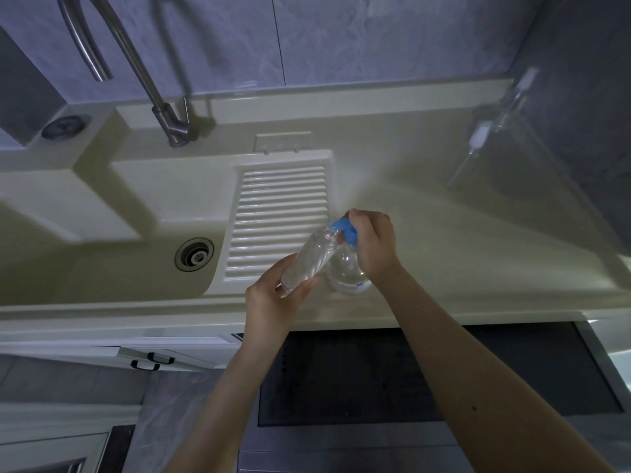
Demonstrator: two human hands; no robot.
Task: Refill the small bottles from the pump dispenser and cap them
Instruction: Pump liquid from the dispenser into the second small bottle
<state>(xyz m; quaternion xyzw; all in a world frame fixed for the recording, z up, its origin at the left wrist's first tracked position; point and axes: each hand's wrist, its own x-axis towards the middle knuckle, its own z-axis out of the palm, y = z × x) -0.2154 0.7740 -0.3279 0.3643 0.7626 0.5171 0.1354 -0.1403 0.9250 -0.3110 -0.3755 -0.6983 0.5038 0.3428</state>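
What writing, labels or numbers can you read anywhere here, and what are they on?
No text here can be read.
Pump dispenser, gripped at its blue head by the right hand: a small blue mark low on the clear body, too blurred to read.
Small bottle, held tilted in the left hand: clear, no label visible.
Dark panel under the counter: a column of tiny dots at its left edge, too small to read.

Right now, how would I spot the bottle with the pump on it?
Find the cream sink counter, then the ribbed draining board. At its right front corner two clear bottles meet in the person's hands; the pump dispenser is the rounder one standing on the counter, the only one with a blue pump top, under the right hand.
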